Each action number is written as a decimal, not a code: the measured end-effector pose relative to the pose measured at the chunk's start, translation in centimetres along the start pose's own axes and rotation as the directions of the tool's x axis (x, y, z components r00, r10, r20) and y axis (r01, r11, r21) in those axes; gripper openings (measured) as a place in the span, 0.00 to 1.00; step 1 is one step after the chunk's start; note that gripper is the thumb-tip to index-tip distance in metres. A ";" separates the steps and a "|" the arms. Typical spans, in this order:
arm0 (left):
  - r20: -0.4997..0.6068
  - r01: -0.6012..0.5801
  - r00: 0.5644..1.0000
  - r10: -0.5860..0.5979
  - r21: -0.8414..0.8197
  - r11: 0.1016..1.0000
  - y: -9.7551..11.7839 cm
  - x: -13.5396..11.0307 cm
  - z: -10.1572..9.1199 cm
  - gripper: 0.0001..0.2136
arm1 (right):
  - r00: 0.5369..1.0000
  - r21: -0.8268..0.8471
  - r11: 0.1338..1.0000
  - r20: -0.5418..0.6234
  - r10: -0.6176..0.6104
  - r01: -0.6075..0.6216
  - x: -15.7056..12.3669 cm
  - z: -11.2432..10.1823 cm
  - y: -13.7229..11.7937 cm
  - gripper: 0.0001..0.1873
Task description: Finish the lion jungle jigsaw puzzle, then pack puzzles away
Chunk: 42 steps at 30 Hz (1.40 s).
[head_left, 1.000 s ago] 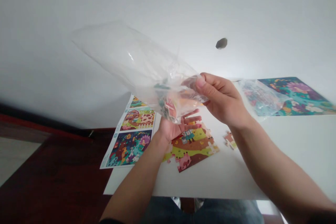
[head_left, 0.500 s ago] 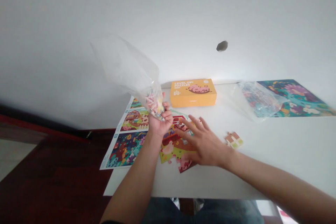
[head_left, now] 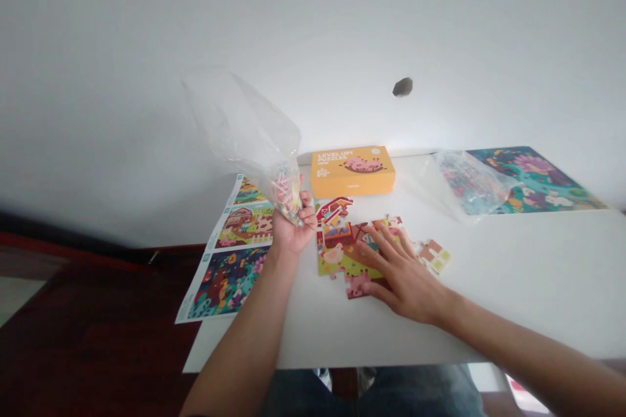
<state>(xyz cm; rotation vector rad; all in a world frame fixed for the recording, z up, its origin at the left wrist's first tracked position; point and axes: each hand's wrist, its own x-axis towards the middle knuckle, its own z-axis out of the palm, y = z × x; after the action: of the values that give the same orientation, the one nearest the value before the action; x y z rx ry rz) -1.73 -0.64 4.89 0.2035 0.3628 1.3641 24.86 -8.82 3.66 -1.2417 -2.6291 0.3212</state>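
On the white desk [head_left: 513, 287]: orange puzzle box [head_left: 352, 172] with a part-built jigsaw puzzle [head_left: 342, 254] just in front.
Right hand [head_left: 405, 280] spread open, resting flat on the puzzle, gripping nothing. Left hand [head_left: 292, 232] closed around the neck of a clear plastic bag [head_left: 244, 130] of pieces, held up beside a printed picture sheet [head_left: 227, 251].

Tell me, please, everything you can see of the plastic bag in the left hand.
The clear plastic bag is thin and creased. Its gathered lower end sits in the left hand, with small colourful puzzle pieces bunched inside. The empty upper part rises in the air, tilted toward the left of the view, touching only the hand.
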 end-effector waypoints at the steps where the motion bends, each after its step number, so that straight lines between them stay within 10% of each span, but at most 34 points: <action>1: 0.010 0.009 1.000 -0.009 -0.008 1.000 0.0 0.0 0.0 0.16 | 0.999 -0.005 0.999 -0.031 0.038 -0.039 -0.7 -0.5 0.5 0.35; 4: 0.019 0.022 1.000 -0.022 -0.024 0.999 -0.1 0.0 0.2 0.16 | 0.959 -0.060 0.960 -0.097 0.265 -0.272 -3.4 -1.9 3.2 0.35; 9: -0.040 0.033 0.999 -0.033 0.021 0.999 -0.5 0.0 0.5 0.15 | 0.881 -0.059 0.887 0.109 0.461 -0.457 -6.2 -3.2 8.1 0.23; 15: -0.156 0.066 0.986 -0.056 0.061 0.996 -1.3 0.1 1.1 0.12 | 0.805 0.185 0.798 0.308 0.507 -0.573 -3.0 -5.9 9.6 0.18; 21: -0.266 0.107 0.962 -0.064 0.151 0.983 -1.6 0.8 1.0 0.11 | 0.897 0.492 0.802 0.425 0.118 -0.339 2.9 -7.2 8.4 0.25; 29: -0.253 0.112 0.965 -0.065 0.176 0.978 -2.5 1.3 0.7 0.10 | 0.981 0.071 0.987 0.140 0.132 -0.143 3.6 -2.6 7.3 0.37; 36: -0.235 0.165 0.964 -0.122 0.172 0.971 -4.0 1.6 0.6 0.12 | 0.974 0.066 0.983 0.164 0.158 -0.171 3.5 -2.6 8.1 0.42; 42: -0.224 0.181 0.965 -0.139 0.179 0.967 -4.3 1.5 0.9 0.13 | 0.976 0.212 0.957 0.129 0.173 -0.198 3.8 -2.8 8.3 0.24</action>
<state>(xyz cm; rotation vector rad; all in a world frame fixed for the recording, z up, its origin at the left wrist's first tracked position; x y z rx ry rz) 2.73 0.03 4.00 0.1907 0.6804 1.1903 29.37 -0.38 4.36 -1.4306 -2.4794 0.7160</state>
